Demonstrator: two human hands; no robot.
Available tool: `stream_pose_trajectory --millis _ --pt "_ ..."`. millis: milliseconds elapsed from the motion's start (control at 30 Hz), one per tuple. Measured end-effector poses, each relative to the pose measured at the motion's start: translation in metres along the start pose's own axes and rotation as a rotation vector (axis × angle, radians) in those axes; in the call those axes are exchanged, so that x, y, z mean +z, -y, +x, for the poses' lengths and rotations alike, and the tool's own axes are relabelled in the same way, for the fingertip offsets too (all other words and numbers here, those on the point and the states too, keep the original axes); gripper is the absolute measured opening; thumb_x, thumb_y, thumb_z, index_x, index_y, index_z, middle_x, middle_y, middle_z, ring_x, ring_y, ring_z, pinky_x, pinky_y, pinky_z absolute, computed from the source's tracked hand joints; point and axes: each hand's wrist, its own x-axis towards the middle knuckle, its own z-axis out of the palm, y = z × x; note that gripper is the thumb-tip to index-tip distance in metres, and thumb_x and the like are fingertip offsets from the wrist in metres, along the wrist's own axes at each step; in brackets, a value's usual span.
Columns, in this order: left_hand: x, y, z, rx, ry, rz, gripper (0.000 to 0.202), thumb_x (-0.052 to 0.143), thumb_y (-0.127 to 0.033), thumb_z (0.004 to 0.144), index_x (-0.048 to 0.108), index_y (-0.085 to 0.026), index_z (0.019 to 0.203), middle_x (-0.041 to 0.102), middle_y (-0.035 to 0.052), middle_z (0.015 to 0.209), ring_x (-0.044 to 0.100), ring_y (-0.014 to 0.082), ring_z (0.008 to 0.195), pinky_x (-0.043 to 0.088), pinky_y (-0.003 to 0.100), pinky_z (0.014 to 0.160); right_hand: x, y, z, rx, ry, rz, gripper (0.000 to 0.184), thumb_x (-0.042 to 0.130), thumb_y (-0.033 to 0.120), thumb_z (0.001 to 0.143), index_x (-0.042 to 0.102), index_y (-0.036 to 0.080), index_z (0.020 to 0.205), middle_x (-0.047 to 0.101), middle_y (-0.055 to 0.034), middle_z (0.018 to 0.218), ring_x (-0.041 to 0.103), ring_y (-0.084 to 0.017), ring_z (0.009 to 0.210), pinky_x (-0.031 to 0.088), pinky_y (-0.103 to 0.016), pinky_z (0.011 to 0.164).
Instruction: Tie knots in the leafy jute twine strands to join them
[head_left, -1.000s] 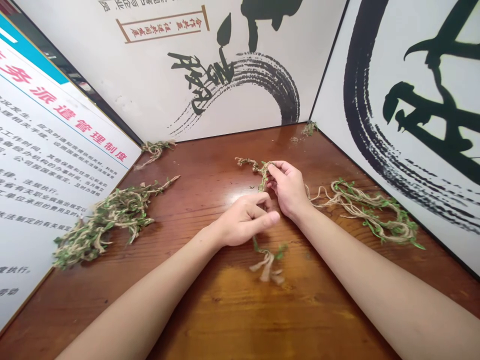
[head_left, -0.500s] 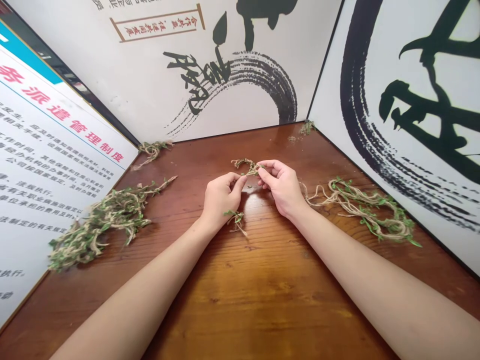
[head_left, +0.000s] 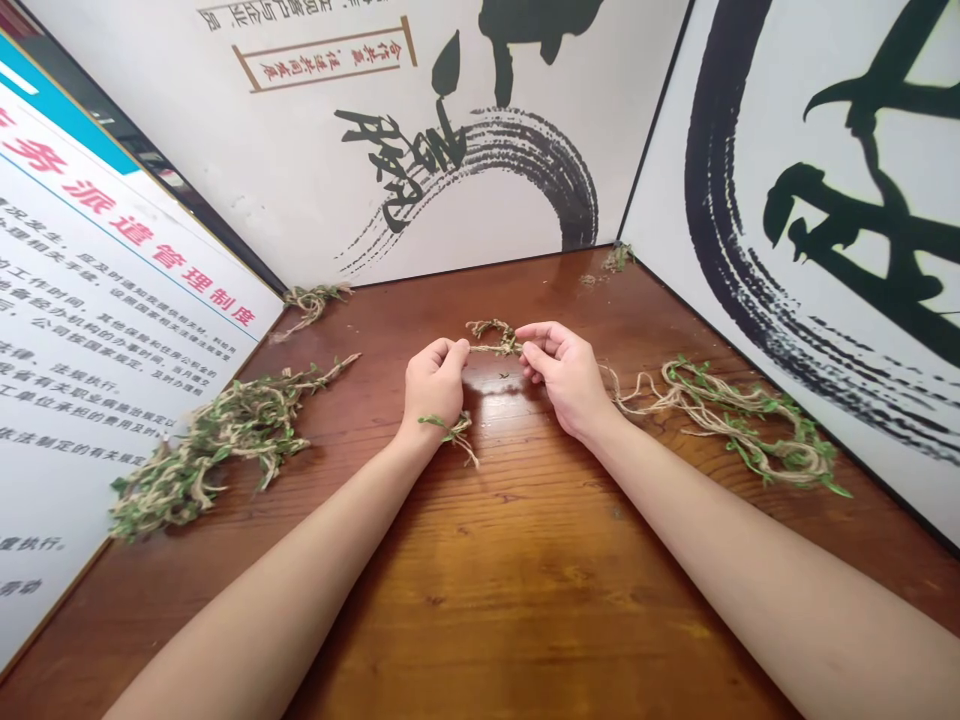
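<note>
A short length of leafy jute twine (head_left: 501, 336) is stretched between my hands above the table, with a small loop curling up behind it. Its left end sits pinched between the thumb and finger of my left hand (head_left: 435, 385). My right hand (head_left: 566, 382) pinches the knotted, leafy part beside the loop. A tail of leafy twine (head_left: 456, 430) shows at my left wrist; whether it joins the held piece is hidden. Just right of my right wrist lies a loose coil of leafy twine (head_left: 780, 445), its bare strands reaching toward my arm.
On the left of the brown wooden table (head_left: 480, 590) lies a big heap of leafy twine (head_left: 217, 440). A smaller bundle (head_left: 313, 300) rests at the back left, and leafy scraps (head_left: 619, 257) sit in the back right corner. Printed panels (head_left: 480, 215) enclose the table.
My left hand has moved slightly left, away from my right, drawing the twine strand out between them. The loop shows more clearly now. The view has shifted slightly.
</note>
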Motion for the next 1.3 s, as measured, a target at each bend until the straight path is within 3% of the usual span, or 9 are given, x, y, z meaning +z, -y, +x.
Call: stream_pose_trajectory --millis 500,700,933,1100,1300 --pt "0.001 -0.001 0.002 -0.045 0.005 -0.088 0.035 0.061 -0.038 0.081 0.044 -0.021 0.055 0.036 -0.0042 0.052 0.031 0.0106 0.051 0.024 0.027 0.05 -0.001 -0.005 0.001 -0.139 -0.093 -0.094 0.005 0.061 0.017 0.082 0.059 0.022 0.082 0.057 0.0024 0.072 0.051 -0.014 0.065 0.041 -0.029 0.061" --pt "0.001 -0.005 0.001 -0.045 0.005 -0.092 0.035 0.063 -0.041 0.077 0.047 -0.02 0.054 0.037 -0.0044 0.049 0.031 0.0094 0.048 0.024 0.027 0.049 -0.001 -0.005 0.001 -0.108 -0.108 -0.062 0.006 0.061 0.017 0.081 0.058 0.022 0.084 0.058 0.0019 0.074 0.053 -0.013 0.068 0.041 -0.029 0.062" --pt "-0.002 -0.012 -0.002 -0.023 0.101 -0.093 0.035 0.069 -0.045 0.074 0.055 -0.019 0.054 0.044 -0.003 0.046 0.038 0.0094 0.046 0.032 0.024 0.048 0.0 -0.002 0.003 -0.021 -0.147 -0.007 0.007 0.058 0.019 0.082 0.059 0.022 0.089 0.056 0.0031 0.073 0.051 -0.012 0.063 0.044 -0.027 0.061" --pt "-0.003 -0.015 -0.003 -0.021 0.114 -0.065 0.029 0.072 -0.041 0.07 0.058 -0.018 0.058 0.047 -0.0029 0.049 0.04 0.0094 0.048 0.034 0.024 0.049 0.001 0.001 0.0 -0.039 -0.088 -0.025 0.01 0.06 0.027 0.083 0.064 0.022 0.091 0.058 0.0022 0.078 0.048 -0.012 0.063 0.043 -0.028 0.062" --pt "-0.004 -0.011 -0.002 -0.002 0.102 -0.063 0.018 0.073 -0.033 0.068 0.063 -0.017 0.069 0.052 -0.0031 0.056 0.043 0.0099 0.052 0.037 0.024 0.052 0.001 0.005 -0.007 -0.197 0.029 -0.334 0.017 0.071 0.031 0.079 0.075 0.025 0.094 0.058 -0.0006 0.085 0.048 -0.016 0.071 0.046 -0.033 0.073"
